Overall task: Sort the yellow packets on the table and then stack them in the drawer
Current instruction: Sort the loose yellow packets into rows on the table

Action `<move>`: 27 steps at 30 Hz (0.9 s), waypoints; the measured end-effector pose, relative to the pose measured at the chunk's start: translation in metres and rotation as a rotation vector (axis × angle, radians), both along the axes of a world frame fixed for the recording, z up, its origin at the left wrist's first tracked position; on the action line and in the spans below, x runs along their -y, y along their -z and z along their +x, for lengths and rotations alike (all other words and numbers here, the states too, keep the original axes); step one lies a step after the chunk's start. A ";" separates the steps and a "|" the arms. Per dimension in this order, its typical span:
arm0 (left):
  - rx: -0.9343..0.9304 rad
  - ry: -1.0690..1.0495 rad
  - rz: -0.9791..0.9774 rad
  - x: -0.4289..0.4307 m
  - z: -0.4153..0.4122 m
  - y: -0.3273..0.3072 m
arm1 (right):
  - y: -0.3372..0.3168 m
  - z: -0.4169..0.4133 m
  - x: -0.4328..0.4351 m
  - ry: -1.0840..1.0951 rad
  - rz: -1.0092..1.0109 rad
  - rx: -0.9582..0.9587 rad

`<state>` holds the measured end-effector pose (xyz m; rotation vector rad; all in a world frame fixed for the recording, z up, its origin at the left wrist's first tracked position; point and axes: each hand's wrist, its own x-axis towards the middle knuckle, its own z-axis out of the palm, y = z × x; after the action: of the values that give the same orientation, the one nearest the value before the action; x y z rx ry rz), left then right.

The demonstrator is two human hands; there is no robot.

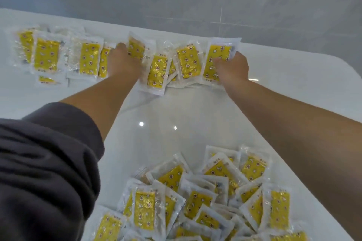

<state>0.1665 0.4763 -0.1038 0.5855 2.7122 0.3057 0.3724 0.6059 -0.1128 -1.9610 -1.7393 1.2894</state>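
Left grip (pixel 123 62) holds tilted packet (pixel 136 50), right grip (pixel 233 67) holds far-right packet (pixel 216 58); fingertips hidden

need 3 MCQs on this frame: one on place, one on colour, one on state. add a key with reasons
1. Where does the loose heap of packets lie?
A. at the near edge of the table
B. on a shelf
C. in a drawer

2. What colour is the sleeve on the left arm?
A. red
B. dark grey
C. white

3. What is the right hand doing?
A. lying flat on bare tabletop
B. hanging off the table
C. gripping a packet in the far row

Key:
1 A: the heap sits nearest the camera, between the arms.
2 B: dark grey cloth covers the left upper arm.
3 C: its fingers curl round the right-end packet; the left hand likewise holds a raised packet.
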 end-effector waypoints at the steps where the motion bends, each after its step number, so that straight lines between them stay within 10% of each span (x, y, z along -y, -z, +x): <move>1: 0.010 -0.032 0.024 0.001 -0.002 0.000 | 0.000 0.006 -0.004 -0.005 0.003 0.029; 15: 0.290 -0.036 0.195 0.103 0.112 -0.017 | -0.018 0.061 0.085 -0.486 0.190 0.218; 27: 0.326 -0.232 -0.071 0.317 0.188 -0.020 | -0.033 0.098 0.281 -1.118 0.058 0.200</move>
<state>0.3542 0.1594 -0.0833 0.1803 2.4605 0.3299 0.4704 0.3247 -0.0794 -1.0217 -3.1081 1.2384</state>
